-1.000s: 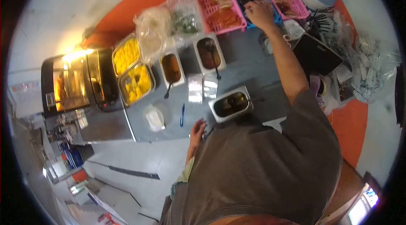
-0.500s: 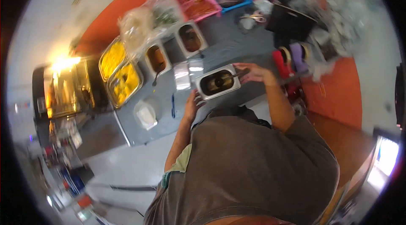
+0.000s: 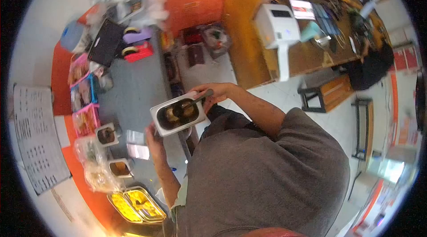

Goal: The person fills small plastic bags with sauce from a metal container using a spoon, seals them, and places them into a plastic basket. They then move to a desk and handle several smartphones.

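Note:
A steel food pan (image 3: 183, 127) with dark contents is held up in front of my torso, over the table's edge. My right hand (image 3: 214, 94) grips its right end, fingers closed around the rim. A utensil handle (image 3: 205, 95) sticks out over that end, beside my right hand; its head is hidden in the pan. My left hand (image 3: 155, 141) is at the pan's left end, its fingers partly hidden behind the pan and seeming to support it.
On the grey table (image 3: 133, 81) stand two more steel pans, one brown-filled pan (image 3: 120, 169) nearer me, and yellow food trays (image 3: 142, 203). Tape dispensers (image 3: 138, 51) lie at its far end. To the right are a wooden counter (image 3: 249, 36) with a printer (image 3: 278, 25), a bench (image 3: 327, 94) and a person in dark clothes (image 3: 373, 65).
My view and body have turned to the right, bringing the counter and floor into sight. The steel pan, still in my hands, has come away from over the table's middle to its edge.

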Demonstrator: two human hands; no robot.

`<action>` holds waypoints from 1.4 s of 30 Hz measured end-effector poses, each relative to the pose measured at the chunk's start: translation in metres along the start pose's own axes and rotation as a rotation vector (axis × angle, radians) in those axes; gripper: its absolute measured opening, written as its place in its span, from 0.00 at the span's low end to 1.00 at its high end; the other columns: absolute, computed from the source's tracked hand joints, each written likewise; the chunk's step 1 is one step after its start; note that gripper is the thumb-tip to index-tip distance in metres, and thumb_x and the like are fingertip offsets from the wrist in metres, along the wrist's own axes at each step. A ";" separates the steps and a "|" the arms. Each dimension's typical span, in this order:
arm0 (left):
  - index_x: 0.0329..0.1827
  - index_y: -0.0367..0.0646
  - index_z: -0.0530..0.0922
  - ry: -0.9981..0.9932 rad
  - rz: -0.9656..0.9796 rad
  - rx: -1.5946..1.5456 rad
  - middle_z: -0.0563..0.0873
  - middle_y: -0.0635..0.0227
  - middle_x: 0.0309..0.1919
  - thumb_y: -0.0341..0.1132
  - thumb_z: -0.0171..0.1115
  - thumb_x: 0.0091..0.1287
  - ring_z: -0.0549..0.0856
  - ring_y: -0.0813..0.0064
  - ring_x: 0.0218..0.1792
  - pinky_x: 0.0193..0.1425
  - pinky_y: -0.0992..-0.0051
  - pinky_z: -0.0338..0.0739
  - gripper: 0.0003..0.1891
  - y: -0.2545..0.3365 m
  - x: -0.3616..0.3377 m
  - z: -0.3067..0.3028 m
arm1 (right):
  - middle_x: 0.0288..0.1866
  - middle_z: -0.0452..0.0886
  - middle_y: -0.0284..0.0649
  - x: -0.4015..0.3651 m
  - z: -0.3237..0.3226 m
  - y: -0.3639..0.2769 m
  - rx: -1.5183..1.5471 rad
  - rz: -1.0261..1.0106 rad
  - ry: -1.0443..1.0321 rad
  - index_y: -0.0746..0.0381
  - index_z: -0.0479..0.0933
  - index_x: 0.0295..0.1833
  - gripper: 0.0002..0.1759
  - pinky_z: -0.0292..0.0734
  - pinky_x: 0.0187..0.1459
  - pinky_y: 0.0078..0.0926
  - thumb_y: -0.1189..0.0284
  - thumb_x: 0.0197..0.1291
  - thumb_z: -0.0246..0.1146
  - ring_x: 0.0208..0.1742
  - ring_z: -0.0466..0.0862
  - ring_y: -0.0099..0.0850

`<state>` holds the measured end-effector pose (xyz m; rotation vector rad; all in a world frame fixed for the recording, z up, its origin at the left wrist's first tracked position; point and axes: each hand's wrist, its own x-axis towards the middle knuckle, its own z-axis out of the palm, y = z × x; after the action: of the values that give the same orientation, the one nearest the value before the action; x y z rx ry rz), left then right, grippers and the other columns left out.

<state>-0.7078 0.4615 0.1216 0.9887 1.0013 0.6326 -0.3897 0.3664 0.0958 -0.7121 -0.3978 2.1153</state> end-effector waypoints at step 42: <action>0.43 0.34 0.76 0.136 0.487 0.411 0.81 0.41 0.31 0.43 0.44 0.74 0.80 0.42 0.34 0.40 0.57 0.73 0.19 -0.281 0.079 0.604 | 0.63 0.67 0.43 -0.529 -0.232 0.177 0.675 -0.843 1.150 0.50 0.65 0.66 0.30 0.64 0.63 0.52 0.49 0.63 0.57 0.63 0.72 0.42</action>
<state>-0.1266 0.1725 -0.0463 1.5963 1.0382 0.9247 -0.1032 -0.1583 0.0061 -0.9670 0.5509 0.7249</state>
